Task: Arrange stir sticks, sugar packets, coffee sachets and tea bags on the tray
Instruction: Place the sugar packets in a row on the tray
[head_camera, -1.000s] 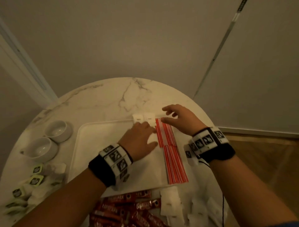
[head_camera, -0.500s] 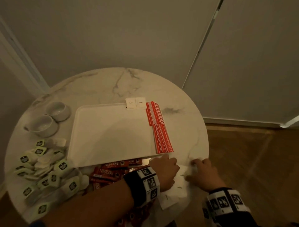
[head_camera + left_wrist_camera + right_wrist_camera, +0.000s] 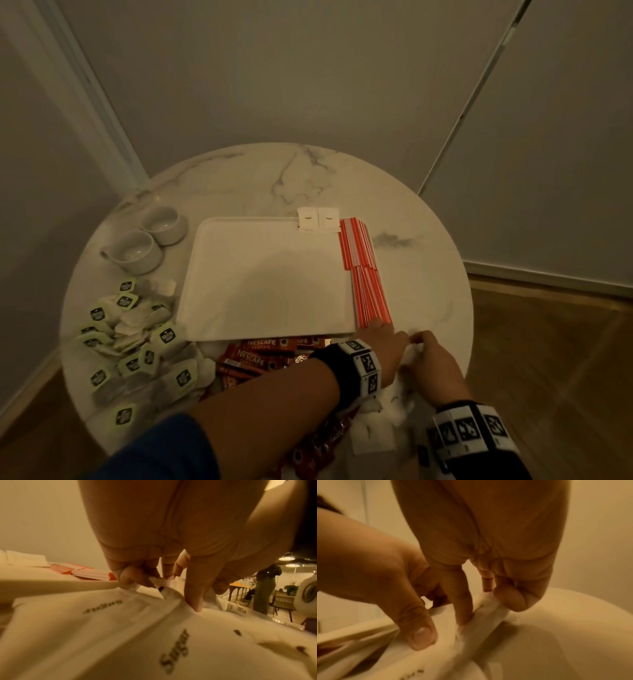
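Fingers [image 3: 193, 592] of both hands are pinched on loose sugar packets [image 3: 171, 649] nr table edge; extras could be dragged off w/ the pick.

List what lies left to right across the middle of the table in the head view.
Tea bags → cups → tray → stir sticks → bare marble table.
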Action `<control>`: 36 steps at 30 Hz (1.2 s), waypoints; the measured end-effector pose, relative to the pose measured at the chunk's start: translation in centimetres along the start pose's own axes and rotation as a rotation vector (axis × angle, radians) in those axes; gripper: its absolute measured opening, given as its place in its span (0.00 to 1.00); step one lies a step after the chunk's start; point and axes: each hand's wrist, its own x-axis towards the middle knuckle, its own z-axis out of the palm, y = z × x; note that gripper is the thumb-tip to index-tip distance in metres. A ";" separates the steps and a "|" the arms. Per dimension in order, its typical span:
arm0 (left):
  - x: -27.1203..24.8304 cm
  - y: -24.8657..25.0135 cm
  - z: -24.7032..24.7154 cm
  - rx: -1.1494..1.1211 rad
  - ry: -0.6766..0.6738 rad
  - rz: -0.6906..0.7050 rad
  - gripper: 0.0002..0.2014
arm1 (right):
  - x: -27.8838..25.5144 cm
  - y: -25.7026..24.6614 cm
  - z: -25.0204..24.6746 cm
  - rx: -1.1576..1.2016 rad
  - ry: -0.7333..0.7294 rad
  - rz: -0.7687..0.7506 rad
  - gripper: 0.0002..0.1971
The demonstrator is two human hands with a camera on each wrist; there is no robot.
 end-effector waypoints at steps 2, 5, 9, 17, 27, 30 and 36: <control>0.0 -0.1 -0.4 -0.095 0.019 0.012 0.23 | 0.2 0.1 -0.6 0.042 0.028 -0.027 0.14; -0.3 -0.4 -1.5 -0.335 0.037 -0.017 0.22 | 0.6 0.1 -1.9 0.089 0.036 -0.034 0.09; -0.3 -1.2 -3.5 -0.506 0.091 -0.035 0.18 | 1.0 -0.4 -3.7 0.194 0.040 -0.072 0.03; -1.7 -6.5 -9.0 -0.979 0.270 -0.099 0.11 | 1.3 -5.2 -6.3 0.869 -0.165 -0.210 0.12; -2.4 -11.9 -10.9 -0.827 0.585 -0.159 0.13 | 4.5 -12.7 -7.4 0.461 -0.030 -0.571 0.09; -2.3 -12.7 -11.2 -0.963 0.547 -0.234 0.10 | 5.8 -14.8 -7.5 0.447 -0.039 -0.583 0.09; -1.9 -14.3 -10.9 -1.040 0.598 -0.230 0.23 | 8.4 -17.8 -7.1 0.415 -0.069 -0.627 0.07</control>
